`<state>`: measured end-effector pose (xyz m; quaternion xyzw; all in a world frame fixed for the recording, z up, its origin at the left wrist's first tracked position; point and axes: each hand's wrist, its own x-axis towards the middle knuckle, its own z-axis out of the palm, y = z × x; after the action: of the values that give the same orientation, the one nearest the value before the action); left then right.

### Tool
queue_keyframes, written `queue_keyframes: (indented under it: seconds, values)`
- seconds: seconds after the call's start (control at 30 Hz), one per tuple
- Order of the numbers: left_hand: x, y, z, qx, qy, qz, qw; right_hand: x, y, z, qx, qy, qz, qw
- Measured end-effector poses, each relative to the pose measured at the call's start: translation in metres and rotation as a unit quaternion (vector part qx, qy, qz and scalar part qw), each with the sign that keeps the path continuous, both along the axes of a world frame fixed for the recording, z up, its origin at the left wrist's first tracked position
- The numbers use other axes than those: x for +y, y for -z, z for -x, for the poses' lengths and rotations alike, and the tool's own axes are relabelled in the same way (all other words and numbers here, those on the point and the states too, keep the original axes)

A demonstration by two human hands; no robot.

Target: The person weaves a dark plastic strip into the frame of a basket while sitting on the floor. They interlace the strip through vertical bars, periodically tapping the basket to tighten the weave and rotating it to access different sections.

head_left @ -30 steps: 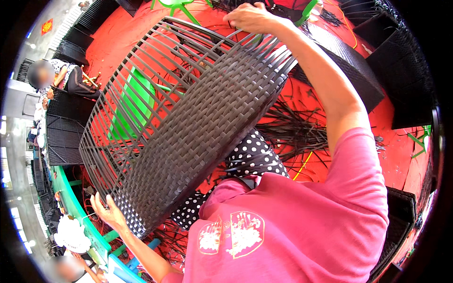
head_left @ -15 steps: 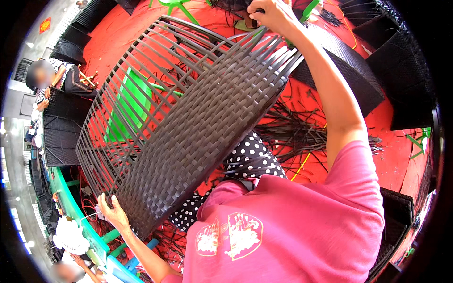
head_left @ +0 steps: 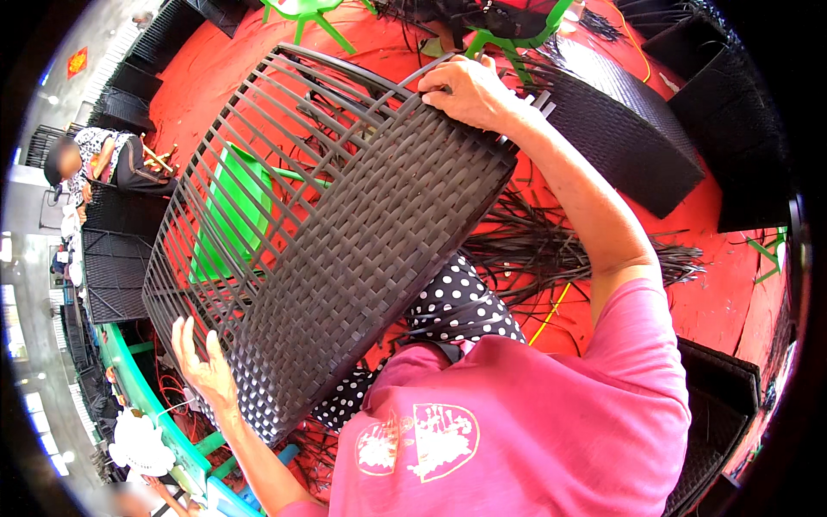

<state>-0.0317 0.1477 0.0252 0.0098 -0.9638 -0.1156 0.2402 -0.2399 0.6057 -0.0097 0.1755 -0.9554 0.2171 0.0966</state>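
Across my lap leans a dark brown woven plastic wicker piece (head_left: 370,228), tightly woven on the side nearest me, with bare parallel slats on its far left side. My right hand (head_left: 472,93) is closed at the top edge of the weave, fingers bent around a wicker strip, most of which the fingers hide. Short strip ends poke out beside that wrist. My left hand (head_left: 207,372) is at the lower left edge of the piece, its fingers spread and pointing up, gripping nothing.
Through the slats shows a green plastic chair (head_left: 231,215). Loose dark strips (head_left: 560,250) lie on the red floor at right. A finished black wicker box (head_left: 620,121) stands beyond them. Another person (head_left: 103,164) sits at far left; a white fan (head_left: 138,444) stands lower left.
My right hand has come down and toward me from above the strips onto the edge of the weave. My left hand has risen slightly, fingers now pointing up.
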Motion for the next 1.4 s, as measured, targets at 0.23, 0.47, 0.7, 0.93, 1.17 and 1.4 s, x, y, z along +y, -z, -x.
queue_keyframes:
  seconds: [0.23,0.47,0.7,0.93,1.17,1.4]
  values:
    - [0.031,0.016,0.031,-0.074,0.064,0.018,0.995,0.0,0.005,-0.004,0.07,-0.013,0.02,0.997]
    - [0.032,0.04,0.029,-0.112,0.05,0.0,0.993,-0.01,-0.001,0.002,-0.023,-0.016,0.16,0.987]
    - [0.034,0.043,0.028,-0.101,0.041,-0.014,0.994,-0.009,-0.008,0.009,-0.027,0.047,0.105,0.993]
    - [0.031,0.047,0.026,-0.089,0.036,0.044,0.994,0.011,-0.007,0.029,-0.011,0.154,0.073,0.985]
    - [0.027,0.05,0.026,-0.079,0.047,0.062,0.994,0.039,0.017,0.047,-0.021,0.129,0.2,0.971]
    - [0.034,0.035,0.028,-0.038,0.038,0.043,0.998,0.039,-0.023,0.015,0.205,0.042,0.034,0.977]
